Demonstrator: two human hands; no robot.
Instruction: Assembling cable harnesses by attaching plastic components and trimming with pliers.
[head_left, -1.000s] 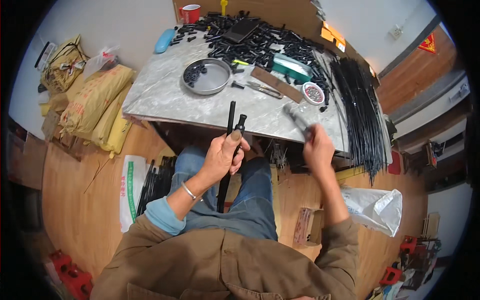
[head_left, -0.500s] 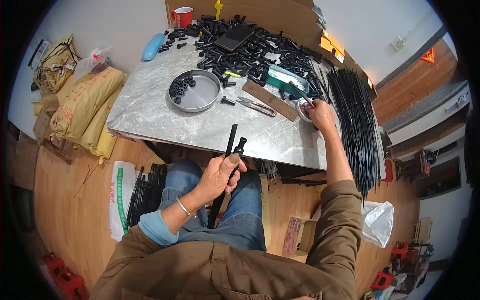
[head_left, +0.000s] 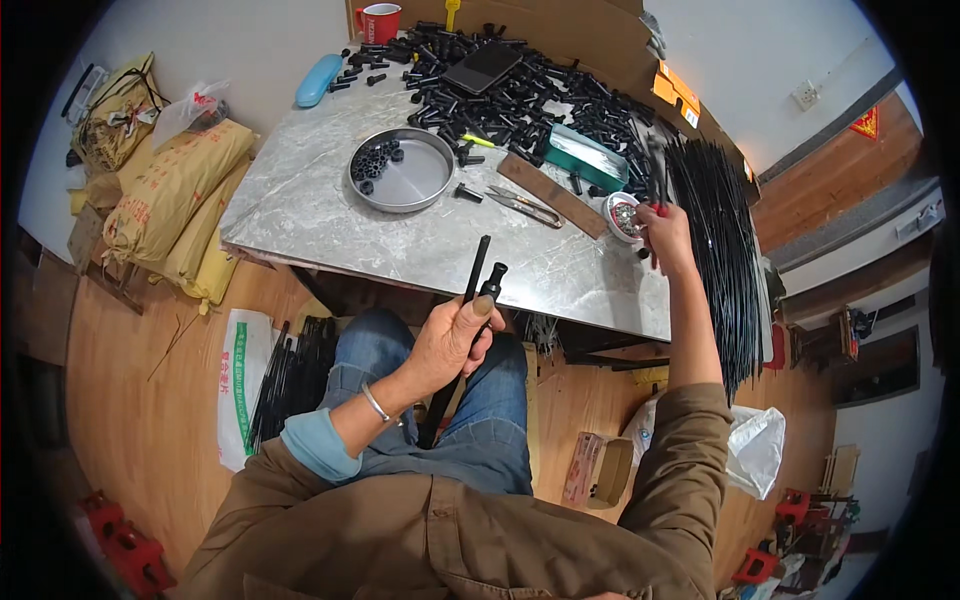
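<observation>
My left hand [head_left: 455,340] is closed over my lap around slender black rods [head_left: 481,262], one with a thicker, collared black end fitting [head_left: 493,282] above the thumb. Their dark lower length runs down between my knees. At the table's right, my right hand [head_left: 668,238] grips a dark tool with red on its handle [head_left: 657,180]; motion blurs its upper end, so its kind is unclear. Beside those fingers stands a small white bowl [head_left: 622,217] of small shiny pieces. A brown flat bar [head_left: 550,194] and metal snips [head_left: 525,207] lie left of the bowl.
Many black fittings [head_left: 480,100] cover the table's back, with a phone [head_left: 484,67] on top. A round metal pan [head_left: 425,180] holds black rings. A green tray [head_left: 588,157] sits near the bowl. Long black rods [head_left: 715,260] line the right edge; sacks [head_left: 180,190] stand left.
My right hand has lifted slightly away from the white bowl, moving right, and the tool has swung upright. My left hand keeps its hold on the rods. The whole view has shifted slightly.
</observation>
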